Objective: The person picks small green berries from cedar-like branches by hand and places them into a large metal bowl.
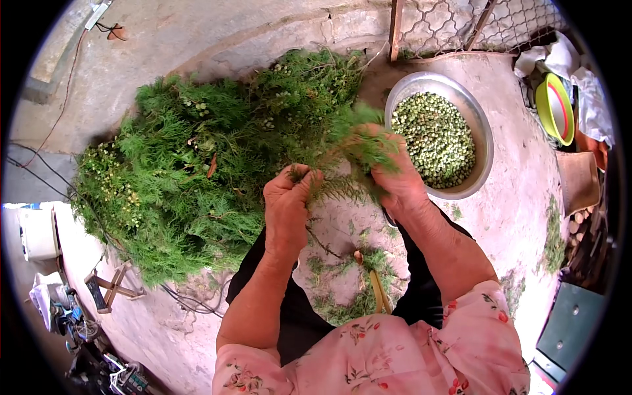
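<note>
A leafy green conifer branch (345,185) spans the space between my two hands. My left hand (291,202) pinches it with thumb and fingers, close to the right side of a large heap of cut conifer foliage (197,163) bearing small pale green cones. My right hand (397,173) is closed around feathery sprigs and is partly blurred; its fingers are partly hidden by the green. Just beyond my right hand a wide steel basin (484,143) stands on the floor, holding many small green cones (434,138).
Loose sprigs and yellow-handled tool parts (377,291) lie between my legs. A metal lattice gate (444,29) stands behind the basin. At right are a lime-green basin (545,108) and stacked firewood (582,222). Dark cables (192,301) and a small wooden folding stool (112,287) are at left.
</note>
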`<action>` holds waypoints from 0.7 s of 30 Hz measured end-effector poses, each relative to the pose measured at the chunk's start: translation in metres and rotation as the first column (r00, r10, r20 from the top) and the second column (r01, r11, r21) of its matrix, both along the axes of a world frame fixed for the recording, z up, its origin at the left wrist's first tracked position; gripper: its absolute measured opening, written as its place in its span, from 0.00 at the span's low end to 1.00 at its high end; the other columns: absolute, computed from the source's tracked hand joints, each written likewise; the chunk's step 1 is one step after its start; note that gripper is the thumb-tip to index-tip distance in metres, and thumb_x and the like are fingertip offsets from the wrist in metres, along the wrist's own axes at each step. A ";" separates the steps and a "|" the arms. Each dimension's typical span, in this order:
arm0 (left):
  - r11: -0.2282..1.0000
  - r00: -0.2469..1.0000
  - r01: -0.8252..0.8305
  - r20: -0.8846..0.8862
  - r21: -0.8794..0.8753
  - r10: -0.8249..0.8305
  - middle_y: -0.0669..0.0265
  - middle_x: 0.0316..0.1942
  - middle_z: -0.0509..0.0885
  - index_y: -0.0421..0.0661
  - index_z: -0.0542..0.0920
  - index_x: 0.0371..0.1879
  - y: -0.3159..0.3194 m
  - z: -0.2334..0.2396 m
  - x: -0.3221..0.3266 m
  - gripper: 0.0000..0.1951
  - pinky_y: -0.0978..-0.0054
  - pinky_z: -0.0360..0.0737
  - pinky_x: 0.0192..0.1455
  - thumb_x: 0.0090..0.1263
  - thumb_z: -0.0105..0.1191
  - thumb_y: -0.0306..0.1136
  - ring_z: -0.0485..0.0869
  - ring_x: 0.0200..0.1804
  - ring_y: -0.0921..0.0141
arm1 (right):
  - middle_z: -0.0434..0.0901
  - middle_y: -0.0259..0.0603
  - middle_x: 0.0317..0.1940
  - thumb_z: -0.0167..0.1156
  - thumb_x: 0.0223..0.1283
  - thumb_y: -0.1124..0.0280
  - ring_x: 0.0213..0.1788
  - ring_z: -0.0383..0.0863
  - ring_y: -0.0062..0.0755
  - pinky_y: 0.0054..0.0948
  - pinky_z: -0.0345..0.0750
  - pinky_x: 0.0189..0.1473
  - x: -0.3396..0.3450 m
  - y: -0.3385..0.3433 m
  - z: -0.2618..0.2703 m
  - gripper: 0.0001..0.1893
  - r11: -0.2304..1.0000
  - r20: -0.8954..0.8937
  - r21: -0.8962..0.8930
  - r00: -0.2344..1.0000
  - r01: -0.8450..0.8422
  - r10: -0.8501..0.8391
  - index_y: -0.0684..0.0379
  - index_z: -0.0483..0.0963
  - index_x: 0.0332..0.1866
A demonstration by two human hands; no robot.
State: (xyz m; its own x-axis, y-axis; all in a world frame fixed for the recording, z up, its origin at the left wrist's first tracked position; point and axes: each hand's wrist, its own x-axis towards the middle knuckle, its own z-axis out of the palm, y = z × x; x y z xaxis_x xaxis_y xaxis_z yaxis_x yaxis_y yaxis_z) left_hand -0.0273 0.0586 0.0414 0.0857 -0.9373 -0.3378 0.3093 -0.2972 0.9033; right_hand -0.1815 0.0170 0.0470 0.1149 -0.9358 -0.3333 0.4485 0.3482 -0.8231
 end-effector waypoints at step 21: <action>0.978 0.980 -0.184 -0.095 -0.101 0.175 0.76 0.15 0.67 0.45 0.75 0.29 -0.012 -0.006 0.011 0.03 0.84 0.52 0.13 0.63 0.54 0.29 0.61 0.14 0.83 | 0.71 0.31 0.26 0.63 0.52 0.61 0.16 0.64 0.21 0.19 0.57 0.13 -0.015 -0.004 0.005 0.17 0.850 0.146 0.225 0.879 -0.476 0.454 0.63 0.73 0.40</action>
State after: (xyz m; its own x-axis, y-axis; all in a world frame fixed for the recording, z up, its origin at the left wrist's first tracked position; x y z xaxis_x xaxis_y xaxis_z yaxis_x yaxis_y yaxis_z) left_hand -0.0158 0.0466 0.0353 0.2311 -0.9409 -0.2477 0.4254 -0.1312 0.8954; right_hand -0.1965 0.0134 0.0523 0.5542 -0.6541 -0.5148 0.2467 0.7198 -0.6489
